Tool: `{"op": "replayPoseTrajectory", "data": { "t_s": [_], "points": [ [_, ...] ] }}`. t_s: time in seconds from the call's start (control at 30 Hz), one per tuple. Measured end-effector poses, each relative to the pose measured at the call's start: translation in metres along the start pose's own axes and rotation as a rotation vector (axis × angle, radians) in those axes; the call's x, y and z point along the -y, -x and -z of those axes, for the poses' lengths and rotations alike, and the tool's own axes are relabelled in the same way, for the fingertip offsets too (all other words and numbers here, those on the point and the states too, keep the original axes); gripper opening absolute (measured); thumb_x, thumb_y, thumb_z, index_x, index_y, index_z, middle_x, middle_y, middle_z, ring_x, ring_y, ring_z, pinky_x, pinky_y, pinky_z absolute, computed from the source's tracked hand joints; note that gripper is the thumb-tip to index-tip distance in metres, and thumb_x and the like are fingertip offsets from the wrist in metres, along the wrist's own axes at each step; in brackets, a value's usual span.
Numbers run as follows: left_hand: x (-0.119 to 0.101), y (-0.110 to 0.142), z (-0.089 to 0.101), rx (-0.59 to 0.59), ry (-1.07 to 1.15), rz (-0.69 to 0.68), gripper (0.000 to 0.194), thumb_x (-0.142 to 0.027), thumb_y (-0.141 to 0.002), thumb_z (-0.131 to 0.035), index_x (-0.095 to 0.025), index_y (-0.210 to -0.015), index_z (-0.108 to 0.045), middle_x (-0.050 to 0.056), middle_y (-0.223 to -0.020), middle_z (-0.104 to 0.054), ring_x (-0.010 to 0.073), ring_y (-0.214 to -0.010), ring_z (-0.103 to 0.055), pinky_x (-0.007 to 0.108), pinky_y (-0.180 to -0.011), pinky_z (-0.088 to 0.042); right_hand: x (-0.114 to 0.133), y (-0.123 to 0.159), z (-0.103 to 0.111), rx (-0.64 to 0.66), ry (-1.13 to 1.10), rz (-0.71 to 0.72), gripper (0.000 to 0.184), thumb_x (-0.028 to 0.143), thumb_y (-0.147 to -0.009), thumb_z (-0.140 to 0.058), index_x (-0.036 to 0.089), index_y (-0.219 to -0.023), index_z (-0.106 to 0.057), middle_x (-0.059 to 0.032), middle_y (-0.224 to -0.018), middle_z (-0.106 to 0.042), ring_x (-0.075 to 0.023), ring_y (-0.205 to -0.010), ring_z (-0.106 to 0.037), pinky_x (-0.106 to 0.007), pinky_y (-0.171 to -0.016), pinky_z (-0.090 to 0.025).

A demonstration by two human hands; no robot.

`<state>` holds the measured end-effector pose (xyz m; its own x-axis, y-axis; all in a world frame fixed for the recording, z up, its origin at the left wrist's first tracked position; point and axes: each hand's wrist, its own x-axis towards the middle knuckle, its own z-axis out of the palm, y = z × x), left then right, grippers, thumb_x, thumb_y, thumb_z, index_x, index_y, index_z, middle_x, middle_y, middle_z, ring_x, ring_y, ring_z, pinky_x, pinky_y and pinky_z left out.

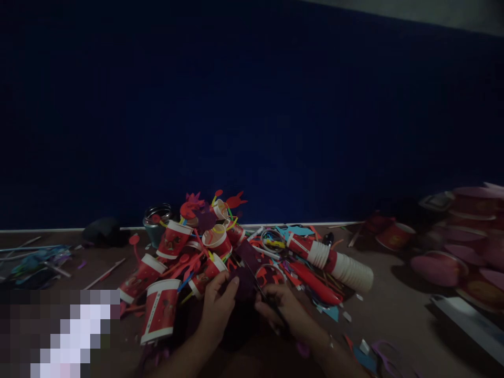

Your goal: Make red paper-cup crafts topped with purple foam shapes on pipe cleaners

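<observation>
Between my hands is a dark purple sheet, probably paper or foam; the dim light hides which. My left hand pinches its left edge between thumb and fingers. My right hand is closed around a pair of scissors, with the dark handles in my fingers and the blades pointing up and away along the sheet's right side. Whether the blades are parted is too dark to see. Just left of my left hand stands a red paper cup, upside down or upright I cannot tell.
Red paper cups with coloured decorations pile up beyond my hands. A stack of nested cups lies to the right near coloured scraps. A dark jar stands at the back, before the blue wall. More red cups crowd the far right.
</observation>
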<state>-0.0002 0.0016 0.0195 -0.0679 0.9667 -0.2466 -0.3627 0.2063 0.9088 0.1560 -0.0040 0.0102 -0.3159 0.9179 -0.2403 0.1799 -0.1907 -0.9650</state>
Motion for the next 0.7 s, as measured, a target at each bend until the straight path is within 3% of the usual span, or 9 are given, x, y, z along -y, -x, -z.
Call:
{"op": "replayPoseTrajectory", "data": {
  "t_s": [0.1,0.23,0.37,0.5,0.63,0.7],
  "points": [
    [0.002,-0.001,0.003,0.013,-0.041,-0.038,0.029,-0.04,-0.064,-0.066,-0.018,-0.065,-0.047,-0.007,-0.056,-0.047,0.0058,-0.048,-0.04,0.015,-0.045,-0.032,0.001,-0.003,0.0,-0.13,-0.044,0.051,0.033,0.047,-0.065,-0.068,0.018,-0.066,-0.051,0.0097,-0.038,-0.041,-0.0059,-0.031,-0.034,-0.018,-0.032,-0.029],
    [0.004,0.0,0.006,0.238,-0.342,-0.264,0.024,-0.034,-0.076,-0.052,-0.017,-0.059,-0.048,-0.004,-0.056,-0.045,0.0099,-0.054,-0.042,0.02,-0.051,-0.035,0.006,-0.01,0.011,-0.435,-0.088,0.24,0.021,0.036,-0.07,-0.064,0.018,-0.077,-0.055,0.0035,-0.057,-0.055,-0.0109,-0.05,-0.05,-0.021,-0.047,-0.041],
    [0.005,0.004,0.004,0.422,-0.813,-0.569,0.024,-0.021,-0.078,-0.044,-0.018,-0.055,-0.045,-0.001,-0.058,-0.046,0.0123,-0.058,-0.047,0.023,-0.056,-0.034,0.012,-0.024,0.025,-0.527,0.279,0.268,0.023,0.023,-0.072,-0.056,0.018,-0.094,-0.057,-0.0021,-0.074,-0.064,-0.0175,-0.067,-0.059,-0.026,-0.061,-0.046],
    [0.006,0.011,0.001,0.395,-1.148,-0.725,0.018,-0.014,-0.074,-0.045,-0.018,-0.056,-0.047,0.001,-0.063,-0.052,0.0153,-0.065,-0.05,0.025,-0.061,-0.036,0.017,-0.043,0.026,-0.576,0.487,0.242,0.033,0.014,-0.064,-0.056,0.021,-0.096,-0.06,-0.0039,-0.08,-0.066,-0.0214,-0.075,-0.06,-0.03,-0.071,-0.042],
    [0.007,0.015,0.0,0.341,-1.281,-0.676,0.008,-0.014,-0.069,-0.049,-0.019,-0.065,-0.053,0.004,-0.074,-0.058,0.0196,-0.076,-0.054,0.028,-0.066,-0.04,0.02,-0.059,0.018,-0.569,0.463,0.234,0.032,0.005,-0.055,-0.054,0.022,-0.081,-0.063,-0.0025,-0.074,-0.066,-0.0219,-0.076,-0.059,-0.029,-0.07,-0.038],
    [0.006,0.015,0.001,0.332,-1.259,-0.63,0.013,-0.014,-0.069,-0.049,-0.02,-0.077,-0.056,0.004,-0.08,-0.059,0.0198,-0.078,-0.055,0.029,-0.068,-0.041,0.02,-0.064,0.016,-0.569,0.412,0.232,0.03,0.003,-0.053,-0.052,0.022,-0.075,-0.063,-0.0011,-0.07,-0.065,-0.0202,-0.072,-0.058,-0.028,-0.068,-0.038]
  ]
}}
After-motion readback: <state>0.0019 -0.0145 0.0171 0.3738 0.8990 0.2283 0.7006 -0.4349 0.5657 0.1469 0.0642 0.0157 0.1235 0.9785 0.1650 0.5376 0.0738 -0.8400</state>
